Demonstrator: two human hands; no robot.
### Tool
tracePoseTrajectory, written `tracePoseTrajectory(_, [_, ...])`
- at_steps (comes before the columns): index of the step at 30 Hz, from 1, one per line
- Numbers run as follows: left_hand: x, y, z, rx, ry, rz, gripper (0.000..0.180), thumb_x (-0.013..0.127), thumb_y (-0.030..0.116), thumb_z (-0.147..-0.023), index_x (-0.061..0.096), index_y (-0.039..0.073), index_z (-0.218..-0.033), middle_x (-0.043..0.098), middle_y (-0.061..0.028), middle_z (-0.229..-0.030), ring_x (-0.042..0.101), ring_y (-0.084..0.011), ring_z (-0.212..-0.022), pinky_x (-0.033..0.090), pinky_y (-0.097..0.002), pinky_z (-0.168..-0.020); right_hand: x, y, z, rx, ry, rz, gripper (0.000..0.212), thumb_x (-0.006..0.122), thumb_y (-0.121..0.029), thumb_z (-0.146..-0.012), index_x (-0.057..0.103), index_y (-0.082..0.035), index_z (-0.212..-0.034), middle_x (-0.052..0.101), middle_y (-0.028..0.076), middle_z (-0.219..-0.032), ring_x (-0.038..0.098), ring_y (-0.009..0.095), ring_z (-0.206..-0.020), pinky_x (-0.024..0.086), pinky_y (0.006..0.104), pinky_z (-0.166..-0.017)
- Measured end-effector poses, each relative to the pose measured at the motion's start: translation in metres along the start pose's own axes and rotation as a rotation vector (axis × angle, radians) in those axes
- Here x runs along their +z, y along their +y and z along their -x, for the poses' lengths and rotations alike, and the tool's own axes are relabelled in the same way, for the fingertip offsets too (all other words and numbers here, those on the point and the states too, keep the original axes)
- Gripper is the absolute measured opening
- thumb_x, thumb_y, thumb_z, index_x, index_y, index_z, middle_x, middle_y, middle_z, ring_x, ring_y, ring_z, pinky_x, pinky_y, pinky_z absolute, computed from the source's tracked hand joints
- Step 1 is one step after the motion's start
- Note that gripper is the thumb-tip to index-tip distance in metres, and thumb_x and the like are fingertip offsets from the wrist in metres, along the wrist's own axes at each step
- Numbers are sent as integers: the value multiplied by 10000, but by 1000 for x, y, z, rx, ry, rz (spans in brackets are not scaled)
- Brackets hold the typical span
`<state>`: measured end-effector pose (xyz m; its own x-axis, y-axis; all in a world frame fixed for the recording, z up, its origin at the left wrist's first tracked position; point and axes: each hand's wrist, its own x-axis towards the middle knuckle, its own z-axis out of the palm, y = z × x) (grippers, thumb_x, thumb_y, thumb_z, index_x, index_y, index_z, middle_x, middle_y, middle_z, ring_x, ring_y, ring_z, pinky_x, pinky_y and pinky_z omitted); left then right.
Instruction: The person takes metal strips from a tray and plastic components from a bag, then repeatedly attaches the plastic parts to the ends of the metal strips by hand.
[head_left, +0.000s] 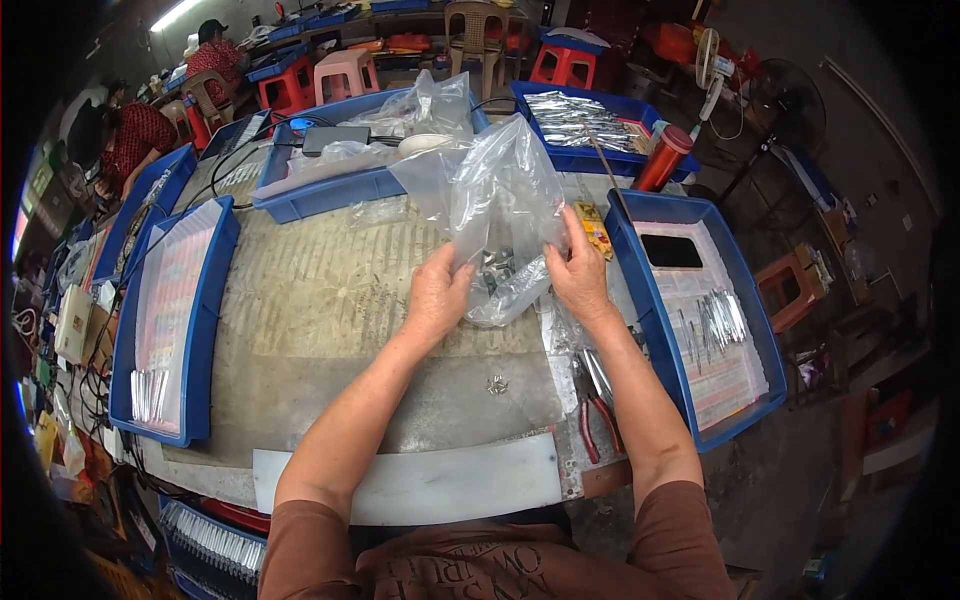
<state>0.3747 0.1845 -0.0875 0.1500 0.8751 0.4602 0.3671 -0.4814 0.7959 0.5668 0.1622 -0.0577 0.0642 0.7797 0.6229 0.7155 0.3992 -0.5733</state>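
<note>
A clear plastic bag is held up over the worktable, with small dark metal parts showing at its bottom. On its left side, my left hand grips the film between thumb and fingers. The opposite side is pinched by my right hand, whose fingers curl partly behind the plastic. Below the bag, a small heap of tiny metal pieces lies on the table. Red-handled pliers rest beneath my right forearm.
A blue tray at right holds a phone and metal rods. Another blue tray stands at left. Farther back are a blue tray of bags, a tray of silvery parts and a red flask. A person sits far left.
</note>
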Motion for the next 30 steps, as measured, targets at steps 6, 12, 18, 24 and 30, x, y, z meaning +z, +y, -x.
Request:
tracePoseTrajectory(6, [-11,-2,8,-179,-50,20,215,557,64,-777,542,11,-985,603,-194,-857,595,-335,-831,456,-388,-717,-1,5,8,-118,63,25,534,591,-25,-741,416,-39,-1246,592,193,-1008,613,273,-846,471,309,-739])
tracePoseTrajectory(12, [-9,-16,21,-244,-90,-10,225,561,77,-777,538,5,-989,599,-225,-851,590,-367,-846,455,-410,-720,0,0,6,-307,-75,96,525,557,30,-702,451,-60,-1208,603,174,-913,601,298,-801,480,351,-681])
tracePoseTrajectory(18, [-11,-18,26,-295,-140,-68,228,573,94,-768,544,-1,-973,598,-234,-844,580,-389,-845,454,-424,-715,-1,-20,3,-146,-7,-77,511,508,52,-682,497,-63,-1179,602,165,-909,595,267,-766,471,332,-692])
tracePoseTrajectory(24, [-14,-27,30,-306,-103,-85,237,598,104,-756,545,-17,-953,607,-217,-816,597,-338,-799,457,-408,-687,3,-16,2,-79,-21,-53,480,527,12,-732,473,-77,-1201,602,170,-958,604,279,-807,472,332,-714])
tracePoseTrajectory(30, [-11,-16,35,-213,115,-141,391,623,88,-730,483,3,-1085,574,-170,-887,573,-269,-814,450,-371,-710,3,-6,12,102,2,-168,461,548,-40,-778,444,-82,-1225,596,179,-1000,611,269,-863,473,329,-733])
